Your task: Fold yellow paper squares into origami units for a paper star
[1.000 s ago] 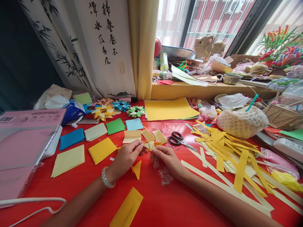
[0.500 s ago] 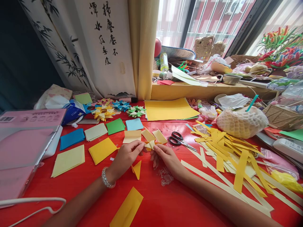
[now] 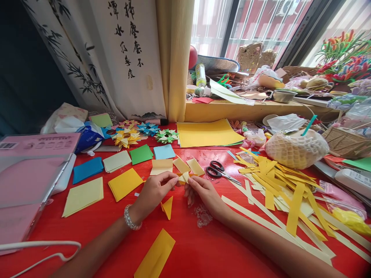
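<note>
A small folded piece of cream paper (image 3: 183, 177) is pinched between my two hands above the red table. My left hand (image 3: 158, 189), with a clear coiled band on its wrist, grips the paper's left end between thumb and forefinger. On the right end, the thumb and fingers of my right hand (image 3: 204, 193) are closed. Just below lies a folded yellow paper triangle (image 3: 167, 207), and nearer to me a folded yellow strip (image 3: 155, 255). Behind my hands are creased cream papers (image 3: 162, 166). Black-handled scissors (image 3: 222, 172) rest to the right.
Stacks of coloured paper, among them a yellow stack (image 3: 125, 184), lie on the left. Folded paper stars (image 3: 126, 137) stand at the back beside large yellow sheets (image 3: 207, 133). Loose paper strips (image 3: 275, 181) cover the right side, near a net-wrapped fruit (image 3: 297, 150) with a straw.
Almost nothing differs. My fingers have shifted very slightly on the cream paper, and both hands keep hold of it in the same place.
</note>
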Demonstrator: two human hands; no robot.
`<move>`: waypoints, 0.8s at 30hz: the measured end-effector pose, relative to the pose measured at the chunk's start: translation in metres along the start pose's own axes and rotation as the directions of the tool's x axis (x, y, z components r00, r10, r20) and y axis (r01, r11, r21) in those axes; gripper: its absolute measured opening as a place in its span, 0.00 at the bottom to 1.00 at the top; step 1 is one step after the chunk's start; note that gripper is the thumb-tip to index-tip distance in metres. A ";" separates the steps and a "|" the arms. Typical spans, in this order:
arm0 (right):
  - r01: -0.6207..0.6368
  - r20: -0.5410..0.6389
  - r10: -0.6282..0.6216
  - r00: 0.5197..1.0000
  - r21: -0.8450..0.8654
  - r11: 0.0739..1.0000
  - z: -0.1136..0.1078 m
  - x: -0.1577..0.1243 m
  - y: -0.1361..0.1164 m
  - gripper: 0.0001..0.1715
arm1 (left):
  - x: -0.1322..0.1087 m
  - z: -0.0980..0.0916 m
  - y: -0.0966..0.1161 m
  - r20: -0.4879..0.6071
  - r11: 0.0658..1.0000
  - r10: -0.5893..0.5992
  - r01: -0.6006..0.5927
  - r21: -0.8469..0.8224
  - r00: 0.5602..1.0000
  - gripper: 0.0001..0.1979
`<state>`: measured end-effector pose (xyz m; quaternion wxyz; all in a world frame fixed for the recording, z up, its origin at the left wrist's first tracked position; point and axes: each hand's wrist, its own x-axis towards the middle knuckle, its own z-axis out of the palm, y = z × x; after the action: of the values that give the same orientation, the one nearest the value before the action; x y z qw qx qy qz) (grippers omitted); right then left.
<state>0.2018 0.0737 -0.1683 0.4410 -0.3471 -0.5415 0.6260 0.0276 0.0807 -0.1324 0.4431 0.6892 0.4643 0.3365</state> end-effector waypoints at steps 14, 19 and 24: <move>0.018 0.002 -0.018 1.000 -0.035 0.999 0.000 -0.001 0.006 0.17 | -0.003 0.004 -0.002 0.048 0.969 0.097 -0.106 0.225 0.994 0.11; 0.034 0.008 -0.033 0.999 -0.027 0.999 -0.001 -0.001 0.006 0.18 | -0.002 0.004 -0.005 0.071 0.979 0.085 -0.096 0.178 0.994 0.13; 0.002 -0.028 -0.003 1.000 -0.015 1.000 0.000 0.000 0.002 0.20 | 0.000 0.001 -0.003 0.054 0.990 0.049 -0.056 0.132 0.997 0.12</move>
<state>0.2014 0.0738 -0.1708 0.4469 -0.3584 -0.5402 0.6165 0.0279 0.0810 -0.1358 0.3987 0.7374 0.4561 0.2989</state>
